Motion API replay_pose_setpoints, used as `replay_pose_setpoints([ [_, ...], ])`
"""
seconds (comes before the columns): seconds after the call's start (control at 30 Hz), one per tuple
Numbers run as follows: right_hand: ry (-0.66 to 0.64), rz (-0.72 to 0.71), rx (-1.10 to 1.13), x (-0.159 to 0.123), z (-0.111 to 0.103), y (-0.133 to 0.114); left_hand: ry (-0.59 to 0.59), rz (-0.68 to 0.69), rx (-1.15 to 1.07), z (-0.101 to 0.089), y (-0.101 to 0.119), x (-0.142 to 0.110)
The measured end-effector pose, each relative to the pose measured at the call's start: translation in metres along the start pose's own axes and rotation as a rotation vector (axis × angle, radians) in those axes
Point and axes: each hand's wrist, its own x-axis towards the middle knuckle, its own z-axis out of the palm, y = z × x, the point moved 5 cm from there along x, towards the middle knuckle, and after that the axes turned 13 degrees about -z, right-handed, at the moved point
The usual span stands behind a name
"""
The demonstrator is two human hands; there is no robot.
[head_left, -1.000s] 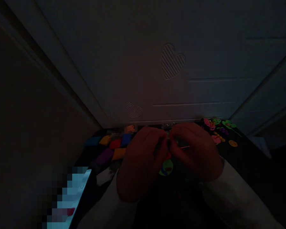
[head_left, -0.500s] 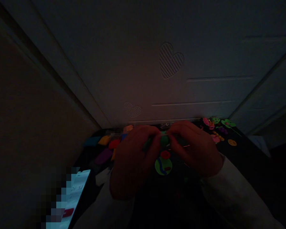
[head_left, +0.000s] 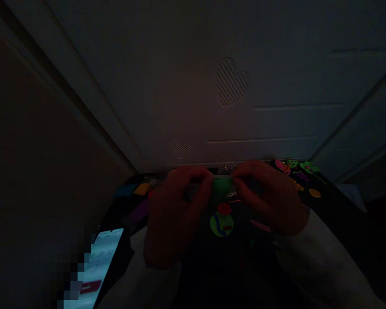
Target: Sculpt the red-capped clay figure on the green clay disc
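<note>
My left hand (head_left: 180,210) and my right hand (head_left: 270,197) pinch the two upper corners of a green packet (head_left: 221,187), which looks like a clear bag with soft green clay inside. It hangs between my fingertips, its top edge stretched. Below it lies a round light-green clay disc (head_left: 217,229) with a wavy blue strip and a small dark red piece on it. A red round piece (head_left: 224,209) touches the disc's upper edge. The light is very dim, so fine detail is lost.
Coloured packets, among them a yellow one (head_left: 142,189) and a purple one (head_left: 140,211), lie left. Small clay shapes, including a green flower (head_left: 309,167) and a yellow disc (head_left: 315,193), lie right. A lit phone (head_left: 103,257) is lower left; a white panel (head_left: 193,86) with hearts stands behind.
My hands have drawn apart a little, the left one leftward and the right one rightward. More of the green packet shows between them, and its top edge is pulled wider.
</note>
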Motion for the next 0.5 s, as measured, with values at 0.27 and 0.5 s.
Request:
replay_pose_setpoints([
  [0.27,-0.018,-0.025,-0.073,0.001,0.002,-0.003,-0.214,0.063,-0.008,0.014,0.004,0.004],
  [0.5,-0.045,-0.011,0.002,0.000,0.006,-0.004,-0.202,0.146,0.121,0.020,0.005,0.003],
])
